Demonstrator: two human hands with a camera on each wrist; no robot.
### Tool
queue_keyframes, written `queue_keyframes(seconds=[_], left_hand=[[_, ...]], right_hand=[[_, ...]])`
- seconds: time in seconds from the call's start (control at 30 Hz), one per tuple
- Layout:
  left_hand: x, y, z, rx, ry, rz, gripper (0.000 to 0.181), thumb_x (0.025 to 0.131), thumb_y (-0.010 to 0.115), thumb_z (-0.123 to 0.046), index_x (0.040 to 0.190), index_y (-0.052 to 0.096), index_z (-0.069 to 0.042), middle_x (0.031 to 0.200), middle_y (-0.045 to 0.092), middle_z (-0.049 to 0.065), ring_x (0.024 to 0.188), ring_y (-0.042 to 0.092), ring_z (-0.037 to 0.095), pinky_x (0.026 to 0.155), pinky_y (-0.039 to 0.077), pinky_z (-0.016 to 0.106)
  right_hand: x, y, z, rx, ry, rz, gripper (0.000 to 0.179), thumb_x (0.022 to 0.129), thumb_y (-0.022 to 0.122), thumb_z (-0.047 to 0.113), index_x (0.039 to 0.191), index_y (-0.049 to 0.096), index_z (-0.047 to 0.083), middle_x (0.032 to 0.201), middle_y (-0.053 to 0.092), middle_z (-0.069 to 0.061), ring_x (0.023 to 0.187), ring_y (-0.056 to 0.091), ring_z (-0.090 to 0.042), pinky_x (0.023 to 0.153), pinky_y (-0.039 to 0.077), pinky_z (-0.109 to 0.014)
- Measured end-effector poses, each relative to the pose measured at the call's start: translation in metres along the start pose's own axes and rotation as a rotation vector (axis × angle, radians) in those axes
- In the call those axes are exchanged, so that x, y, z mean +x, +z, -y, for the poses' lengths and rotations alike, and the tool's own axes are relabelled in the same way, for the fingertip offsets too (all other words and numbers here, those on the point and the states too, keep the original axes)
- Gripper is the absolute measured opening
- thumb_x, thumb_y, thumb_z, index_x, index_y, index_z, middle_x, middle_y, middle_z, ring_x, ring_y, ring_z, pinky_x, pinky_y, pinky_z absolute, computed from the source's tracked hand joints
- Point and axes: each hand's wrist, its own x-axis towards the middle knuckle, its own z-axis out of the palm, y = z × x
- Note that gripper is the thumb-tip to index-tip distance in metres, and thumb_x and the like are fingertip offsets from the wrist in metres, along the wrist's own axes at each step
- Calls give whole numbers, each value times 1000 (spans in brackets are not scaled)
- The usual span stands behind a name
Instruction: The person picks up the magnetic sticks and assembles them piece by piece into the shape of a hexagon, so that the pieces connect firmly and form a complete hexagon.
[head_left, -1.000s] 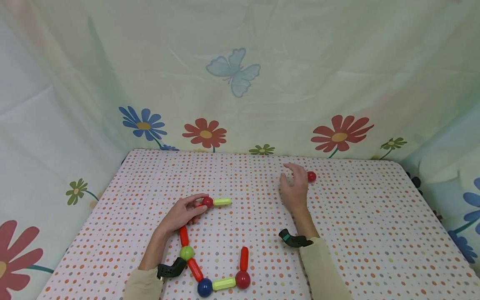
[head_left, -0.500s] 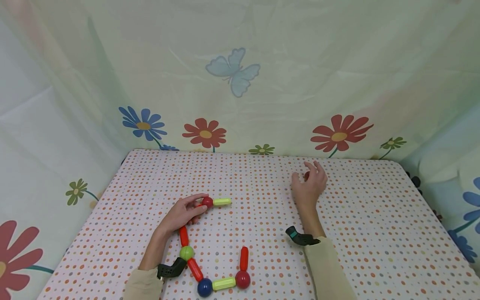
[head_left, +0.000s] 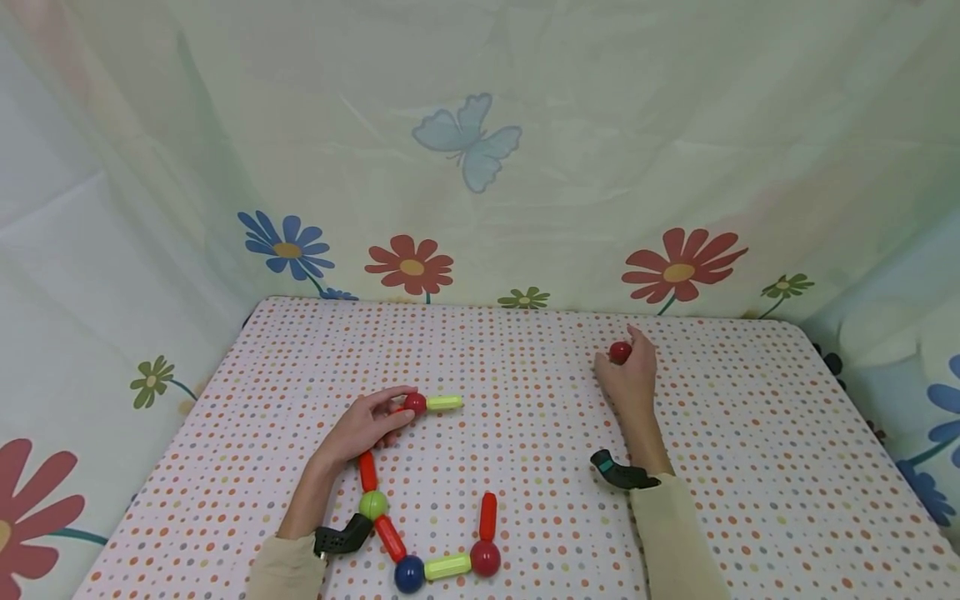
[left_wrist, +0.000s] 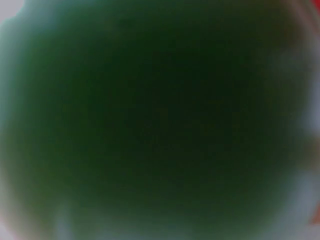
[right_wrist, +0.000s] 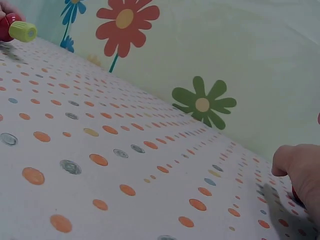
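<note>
My left hand [head_left: 367, 427] pinches a red ball [head_left: 415, 404] with a yellow-green stick [head_left: 444, 402] joined to its right side. Under that hand runs a chain: a red stick [head_left: 367, 472], a green ball [head_left: 373, 505], another red stick [head_left: 390, 539], a blue ball [head_left: 410, 574], a yellow-green stick [head_left: 447, 567], a larger-looking red ball [head_left: 486, 558] and an upright-pointing red stick [head_left: 488, 517]. Farther back on the right, my right hand [head_left: 630, 375] curls its thumb and fingers round a loose red ball [head_left: 620, 352]. Blurred dark green fills the left wrist view.
A dotted cloth covers the table [head_left: 525, 450]. Behind its far edge hangs a curtain [head_left: 562, 167] printed with flowers and a butterfly. Each wrist wears a black band device, such as the right one [head_left: 624, 473].
My right hand has moved right to the loose red ball and its fingers have curled round it. The left hand and the chain have stayed in place.
</note>
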Motion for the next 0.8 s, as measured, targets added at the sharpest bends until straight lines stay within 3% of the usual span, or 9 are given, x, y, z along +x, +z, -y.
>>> queue_keyframes(seconds=[0.2, 0.43, 0.6, 0.8], left_hand=[[-1, -1, 0, 1, 2, 0, 44, 90, 69, -35, 131, 59, -25, 81, 59, 6, 55, 54, 15, 53, 46, 23], [1, 0, 2, -1, 3, -2, 46, 89, 69, -36, 132, 58, -23, 82, 58, 5, 55, 54, 15, 53, 47, 24], [1, 0, 2, 4, 7, -2, 47, 89, 69, -35, 133, 58, -23, 81, 58, 6, 55, 53, 15, 54, 46, 24], [0, 0, 1, 5, 2, -5, 46, 89, 69, -36, 132, 58, -23, 81, 59, 5, 55, 53, 14, 54, 46, 24]], right_hand=[[-2, -2, -2, -55, -79, 21, 59, 90, 58, 13, 144, 37, 2, 149, 33, -23, 134, 38, -40, 108, 38, -54], [-4, -1, -2, -92, -98, 26, 53, 91, 53, 7, 142, 40, 1, 148, 35, -24, 134, 39, -41, 110, 37, -54], [-4, -3, -3, -64, -109, 19, 48, 94, 52, 5, 140, 41, -1, 144, 39, -26, 134, 40, -43, 110, 37, -56], [-7, -2, -4, -2, -159, 26, 48, 96, 58, 15, 139, 46, 0, 137, 48, -27, 124, 49, -41, 102, 43, -54]])
